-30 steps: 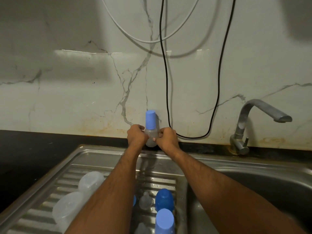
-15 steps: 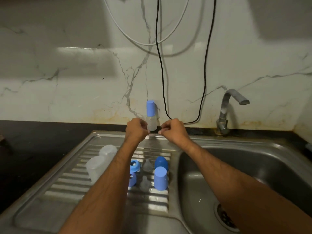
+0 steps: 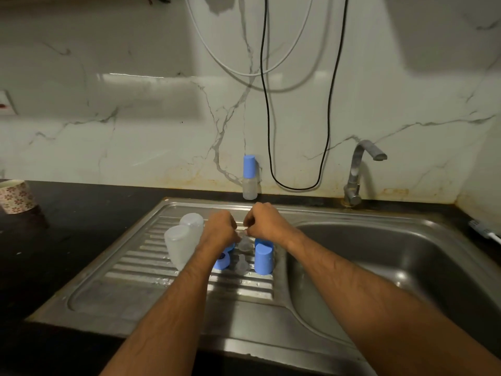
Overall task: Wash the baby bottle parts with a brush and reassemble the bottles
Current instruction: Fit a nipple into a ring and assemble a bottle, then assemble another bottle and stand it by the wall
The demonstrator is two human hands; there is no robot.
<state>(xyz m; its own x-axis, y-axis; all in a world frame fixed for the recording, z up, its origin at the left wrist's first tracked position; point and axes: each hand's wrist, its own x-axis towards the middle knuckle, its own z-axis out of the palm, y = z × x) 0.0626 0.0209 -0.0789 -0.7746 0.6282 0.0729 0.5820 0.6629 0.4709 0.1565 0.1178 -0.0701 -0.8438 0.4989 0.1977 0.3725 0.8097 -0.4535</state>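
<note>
An assembled baby bottle (image 3: 249, 183) with a blue cap stands on the counter against the marble wall. On the ribbed drainboard (image 3: 151, 256) stand two upturned clear bottle bodies (image 3: 180, 244), two blue caps (image 3: 263, 259), blue collar rings (image 3: 222, 261) and two clear teats (image 3: 244, 245). My left hand (image 3: 221, 230) and my right hand (image 3: 267, 225) hover close together over these parts, fingers curled, fingertips almost meeting just above the rear teat. I see nothing plainly held in either hand. My left forearm hides part of the rings.
The steel sink basin (image 3: 406, 267) lies to the right, with a tap (image 3: 357, 169) behind it. Black and white cables (image 3: 267, 109) hang down the wall above the bottle. A patterned cup (image 3: 16, 196) stands far left on the black counter. A brush handle (image 3: 485, 232) lies at the right edge.
Both hands have let go of the assembled bottle at the wall and drawn back toward me, down over the loose parts on the drainboard. The view has tilted lower.
</note>
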